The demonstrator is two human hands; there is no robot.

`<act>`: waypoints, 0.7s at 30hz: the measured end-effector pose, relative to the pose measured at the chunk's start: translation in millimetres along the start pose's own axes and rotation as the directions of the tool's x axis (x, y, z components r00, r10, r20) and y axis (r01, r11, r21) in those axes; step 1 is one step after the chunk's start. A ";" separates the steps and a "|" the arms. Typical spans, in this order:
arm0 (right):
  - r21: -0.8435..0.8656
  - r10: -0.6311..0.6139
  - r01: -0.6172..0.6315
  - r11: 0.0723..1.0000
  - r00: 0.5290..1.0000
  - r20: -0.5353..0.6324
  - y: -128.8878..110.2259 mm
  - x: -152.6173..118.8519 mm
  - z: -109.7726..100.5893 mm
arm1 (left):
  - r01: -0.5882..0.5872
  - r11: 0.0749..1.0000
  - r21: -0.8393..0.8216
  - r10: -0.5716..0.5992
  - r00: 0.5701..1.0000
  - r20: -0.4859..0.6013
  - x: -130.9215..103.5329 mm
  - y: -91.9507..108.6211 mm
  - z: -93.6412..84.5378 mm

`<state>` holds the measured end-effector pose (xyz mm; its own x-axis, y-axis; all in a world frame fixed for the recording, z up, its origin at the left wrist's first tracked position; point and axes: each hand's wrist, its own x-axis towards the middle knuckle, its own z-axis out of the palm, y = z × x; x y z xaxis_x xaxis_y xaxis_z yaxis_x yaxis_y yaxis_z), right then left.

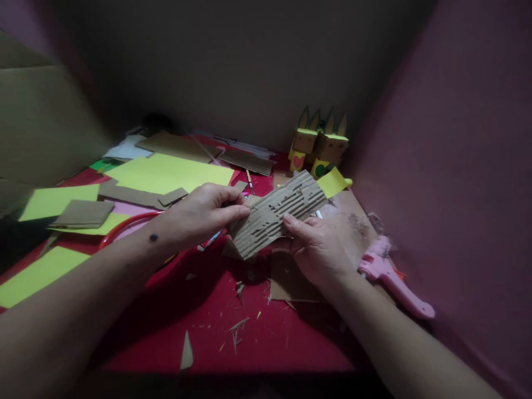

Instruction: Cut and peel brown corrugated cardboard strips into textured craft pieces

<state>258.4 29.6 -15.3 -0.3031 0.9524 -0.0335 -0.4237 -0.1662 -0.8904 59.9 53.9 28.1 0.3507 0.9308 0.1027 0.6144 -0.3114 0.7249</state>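
Note:
A strip of corrugated cardboard (276, 213), its ridges showing and torn paper bits on it, is held tilted above the red table (199, 310). My left hand (218, 206) pinches its left end between thumb and fingers. At its lower right edge, my right hand (311, 244) grips it with the thumb on top and the fingers underneath. A flat brown cardboard piece (293, 282) lies below my right hand. Behind the strip's right end is a small yellow paper piece (333, 183).
A pink glue gun (393, 274) lies at the right by the pink wall. Yellow sheets (166, 173), cardboard pieces (83, 214) and a red-rimmed item (124, 224) spread over the left. Small cardboard figures (318, 144) stand at the back right. Scraps (236, 330) litter the front.

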 end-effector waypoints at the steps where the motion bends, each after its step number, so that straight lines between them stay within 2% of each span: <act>1: 0.000 -0.002 0.002 1.000 1.000 -0.004 -0.6 -0.1 0.0 | -0.014 1.000 0.022 0.015 0.999 -0.028 -0.4 -0.1 1.3; 3: -0.008 -0.020 0.019 1.000 0.999 -0.029 -0.9 -0.5 0.5 | -0.077 0.993 0.086 0.089 0.985 -0.147 -2.8 0.1 5.6; 4: -0.015 -0.026 0.026 1.000 0.998 -0.049 -0.7 -0.8 0.9 | -0.135 0.981 0.140 0.162 0.965 -0.207 -4.6 0.2 8.6; 6: -0.034 -0.031 0.029 0.999 0.996 -0.087 0.2 -2.0 1.6 | -0.288 0.915 0.284 0.362 0.895 -0.261 -8.4 0.3 15.7; 8: -0.064 -0.042 0.036 0.997 0.994 -0.100 1.1 -3.6 2.3 | -0.426 0.801 0.420 0.541 0.815 -0.205 -11.2 -0.1 23.0; 10: -0.095 -0.052 0.042 0.995 0.994 -0.100 1.3 -5.5 3.1 | -0.498 0.706 0.504 0.636 0.758 -0.141 -12.7 -0.6 29.2; 11: -0.104 -0.045 0.034 0.994 0.993 -0.106 1.1 -6.4 3.6 | -0.507 0.675 0.536 0.657 0.744 -0.124 -13.1 -0.8 31.5; 16: -0.113 0.008 -0.024 0.993 0.991 -0.136 -0.2 -8.4 5.6 | -0.515 0.599 0.613 0.692 0.719 -0.071 -15.1 -0.5 34.8; 21: -0.104 0.004 -0.014 0.994 0.996 -0.089 1.4 -7.3 5.2 | -0.541 0.583 0.606 0.665 0.746 0.026 -20.0 3.2 32.9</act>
<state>255.6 21.1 -14.0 -0.2279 0.9706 -0.0774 -0.3282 -0.1514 -0.9324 78.2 28.1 6.0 0.6889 0.4823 0.5411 0.5967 -0.8012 -0.0455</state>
